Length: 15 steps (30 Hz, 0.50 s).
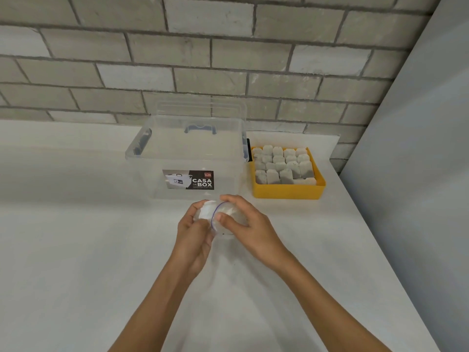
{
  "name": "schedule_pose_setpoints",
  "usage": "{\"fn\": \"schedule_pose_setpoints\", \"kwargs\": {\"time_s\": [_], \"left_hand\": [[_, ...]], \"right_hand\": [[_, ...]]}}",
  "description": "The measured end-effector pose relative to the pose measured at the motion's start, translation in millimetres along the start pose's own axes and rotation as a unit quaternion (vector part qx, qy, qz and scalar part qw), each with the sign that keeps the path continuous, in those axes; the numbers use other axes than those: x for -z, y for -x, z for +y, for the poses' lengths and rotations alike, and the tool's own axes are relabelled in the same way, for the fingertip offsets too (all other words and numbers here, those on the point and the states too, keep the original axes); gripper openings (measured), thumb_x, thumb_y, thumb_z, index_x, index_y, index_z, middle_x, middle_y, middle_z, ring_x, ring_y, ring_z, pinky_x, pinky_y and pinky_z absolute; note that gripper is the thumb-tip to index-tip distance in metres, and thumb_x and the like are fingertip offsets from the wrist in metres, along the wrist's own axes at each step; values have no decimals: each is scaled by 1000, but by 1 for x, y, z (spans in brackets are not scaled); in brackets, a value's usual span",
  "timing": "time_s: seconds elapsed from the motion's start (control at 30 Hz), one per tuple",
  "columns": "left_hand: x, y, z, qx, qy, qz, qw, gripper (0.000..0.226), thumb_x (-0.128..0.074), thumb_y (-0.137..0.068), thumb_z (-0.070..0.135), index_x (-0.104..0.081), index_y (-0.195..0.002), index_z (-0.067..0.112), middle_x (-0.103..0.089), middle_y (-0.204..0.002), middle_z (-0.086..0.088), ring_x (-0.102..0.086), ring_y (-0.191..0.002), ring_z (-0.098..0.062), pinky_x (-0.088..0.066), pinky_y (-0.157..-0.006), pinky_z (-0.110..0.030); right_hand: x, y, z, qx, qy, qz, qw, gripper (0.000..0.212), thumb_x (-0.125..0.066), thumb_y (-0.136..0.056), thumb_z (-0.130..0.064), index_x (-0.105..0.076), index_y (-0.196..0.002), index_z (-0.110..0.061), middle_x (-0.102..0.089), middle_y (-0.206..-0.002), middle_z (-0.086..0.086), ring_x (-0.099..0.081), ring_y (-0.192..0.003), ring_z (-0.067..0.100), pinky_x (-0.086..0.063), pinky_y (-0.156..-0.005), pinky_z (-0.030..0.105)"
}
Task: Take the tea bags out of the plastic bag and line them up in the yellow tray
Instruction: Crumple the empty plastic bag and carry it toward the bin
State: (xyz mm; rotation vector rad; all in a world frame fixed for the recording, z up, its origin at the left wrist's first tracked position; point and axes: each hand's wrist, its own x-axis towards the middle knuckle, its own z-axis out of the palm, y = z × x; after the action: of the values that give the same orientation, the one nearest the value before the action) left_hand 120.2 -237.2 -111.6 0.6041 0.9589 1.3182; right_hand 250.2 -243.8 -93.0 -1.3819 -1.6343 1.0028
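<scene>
I see both hands meeting over the white surface. My left hand pinches white tea bags at the mouth of the plastic bag, which my right hand grips. The yellow tray, at 2 o'clock, holds rows of tea bags beside the clear box.

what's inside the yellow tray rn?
The yellow tray holds tea bags standing in about four rows, nearly filling it. The tray's floor and the bags' lower halves are hidden by the front wall and by each other, so an exact count isn't possible.
</scene>
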Motion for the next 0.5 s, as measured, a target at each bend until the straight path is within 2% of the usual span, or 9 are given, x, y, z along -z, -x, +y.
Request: {"fn": "schedule_pose_setpoints", "kwargs": {"time_s": [0.1, 0.17, 0.2, 0.3, 0.37, 0.43, 0.5], "left_hand": [[0, 3, -2, 1, 34, -6, 999, 49, -30, -84, -21, -55, -114, 10, -65, -95, -15, -67, -75, -19, -57, -65, -23], [6, 3, 1, -38, -86, -28, 995, 45, -47, -82, -8, -56, -117, 19, -64, -107, -14, -66, -84, -18, -55, -73, -26], [9, 4, 3, -61, -177, -43, 981, 50, -55, -77, 3, -53, -121, 28, -63, -114, -10, -64, -89, -16, -54, -79, -27], [14, 9, 4, -118, -407, -118, 898, 85, -70, -73, 21, -26, -140, 47, -46, -129, 0, -51, -114, -9, -46, -97, -27], [11, 14, -3, -152, -501, -144, 840, 102, -77, -77, 30, -4, -148, 46, -29, -140, 5, -30, -130, -3, -32, -104, -21], [13, 15, -8, -185, -498, -120, 839, 104, -75, -77, 36, -1, -150, 41, -24, -147, 3, -22, -134, 1, -27, -103, -16], [16, 13, -8, -195, -482, -90, 849, 105, -77, -73, 35, -6, -151, 36, -27, -150, 2, -26, -137, -4, -28, -101, -13]], "right_hand": [[0, -4, 1, -60, -55, 53, 995, 39, -74, -77, -27, -59, -113, -35, -67, -105, -13, -63, -95, 5, -52, -83, 23], [3, -7, 4, -91, -60, 77, 991, 38, -76, -74, -20, -60, -108, -29, -70, -97, -3, -66, -88, 13, -55, -79, 29], [4, -8, 5, -97, -47, 90, 990, 37, -76, -73, -18, -59, -104, -27, -71, -94, 0, -66, -86, 15, -54, -75, 27], [5, -9, 3, -87, -1, 126, 988, 31, -76, -73, -17, -57, -97, -25, -70, -88, 1, -64, -80, 13, -46, -61, 11], [2, -7, -3, -79, 11, 134, 988, 29, -75, -73, -21, -56, -95, -27, -69, -85, -1, -64, -77, 9, -43, -56, 8], [-2, -2, -10, -80, 12, 125, 989, 28, -76, -73, -26, -58, -94, -27, -70, -83, -4, -65, -75, 6, -47, -56, 10], [-4, 8, -15, -87, -12, 105, 991, 27, -77, -73, -33, -59, -93, -25, -72, -81, -6, -67, -72, 4, -51, -59, 15]]}}
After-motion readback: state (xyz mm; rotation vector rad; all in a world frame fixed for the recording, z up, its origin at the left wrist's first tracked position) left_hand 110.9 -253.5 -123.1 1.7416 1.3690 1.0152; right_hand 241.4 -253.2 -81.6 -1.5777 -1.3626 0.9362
